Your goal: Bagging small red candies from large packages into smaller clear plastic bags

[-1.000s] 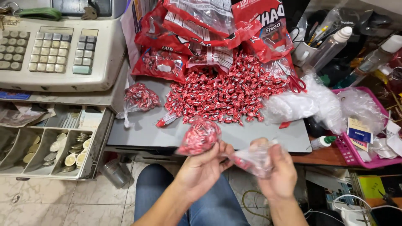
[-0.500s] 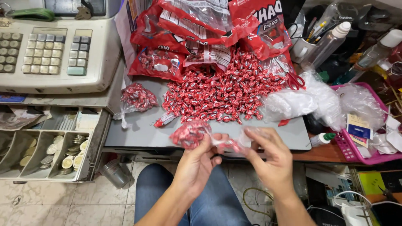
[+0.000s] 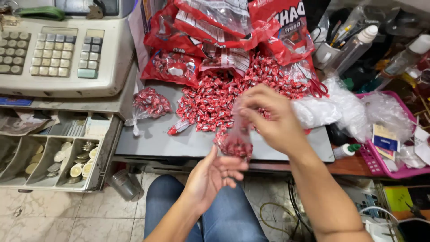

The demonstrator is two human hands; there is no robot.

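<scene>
Right hand (image 3: 268,118) pinching a small clear candy bag (image 3: 236,142) by its top, left hand (image 3: 215,177) open-palmed just beneath (fingers loose), red candy pile (image 3: 215,101) behind

Counted in view: two bare hands, the left hand (image 3: 214,175) at 6 o'clock and the right hand (image 3: 268,117) near centre; two small clear plastic bags filled with red candies, one (image 3: 236,142) between the hands and one tied bag (image 3: 150,103) at 9 o'clock of the pile. One beige cash register (image 3: 62,54) at 10 o'clock, one open coin drawer (image 3: 53,154) at 8 o'clock, one pink plastic basket (image 3: 380,163) at 3 o'clock. The loose red wrapped candies (image 3: 210,101) in the pile are too many to count.
</scene>
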